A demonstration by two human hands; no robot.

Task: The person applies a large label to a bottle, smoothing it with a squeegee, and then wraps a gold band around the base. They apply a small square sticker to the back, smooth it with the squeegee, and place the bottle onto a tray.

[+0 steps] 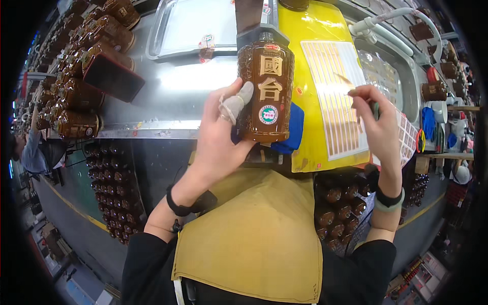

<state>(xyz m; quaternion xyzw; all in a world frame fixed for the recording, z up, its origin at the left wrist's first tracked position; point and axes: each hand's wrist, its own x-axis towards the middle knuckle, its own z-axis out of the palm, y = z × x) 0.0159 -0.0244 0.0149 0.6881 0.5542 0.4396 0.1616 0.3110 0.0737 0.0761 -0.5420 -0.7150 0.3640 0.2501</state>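
Note:
A brown glazed bottle with gold characters and a round green-and-white sticker lies on its back on a dark holder, neck away from me. My left hand grips it along its left side, thumb by the base; one finger wears a pale cloth cover. Between thumb and forefinger, my right hand pinches a thin golden strip sticker. That hand hovers over a white sheet of striped strip stickers, which lies on a yellow mat. Blue cloth shows beside the bottle's lower right.
Several brown bottles crowd the bench's left end, near a dark phone-like slab. A clear-lidded tray sits at the back. On the right are a white pipe and a red-and-white sticker sheet. More bottles stand below the bench.

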